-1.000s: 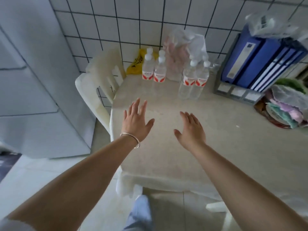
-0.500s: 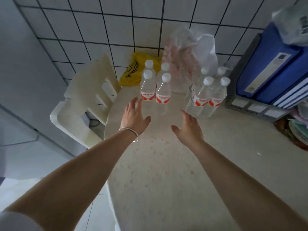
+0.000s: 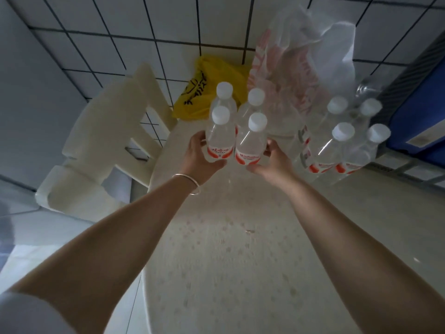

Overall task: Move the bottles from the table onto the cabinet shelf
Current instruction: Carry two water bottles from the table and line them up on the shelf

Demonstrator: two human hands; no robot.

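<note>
With both arms stretched out ahead of me, I note my left hand [image 3: 201,156] curled round the lower body of the front-left water bottle [image 3: 220,138], thumb across its red label, while my right hand [image 3: 271,160] wraps the front-right water bottle [image 3: 250,143] at label height in the same way. Both bottles stand upright on the table [image 3: 240,249], side by side and touching, white caps on. Directly behind them stand two more capped bottles [image 3: 255,102], close against the gripped pair. A thin silver bangle [image 3: 190,185] circles my left wrist. To the right, slightly apart from this group, a second cluster of four bottles [image 3: 346,145] stands on the same table, blurred but upright. Behind the bottles, a clear plastic bag with pink print [image 3: 301,59] leans against the tiled wall [image 3: 144,20], and a yellow bag [image 3: 209,90] sits beside it. A cream plastic chair [image 3: 103,145] stands at the table's left edge. Blue binders [image 3: 421,121] occupy the far right. I cannot see the cabinet shelf.
</note>
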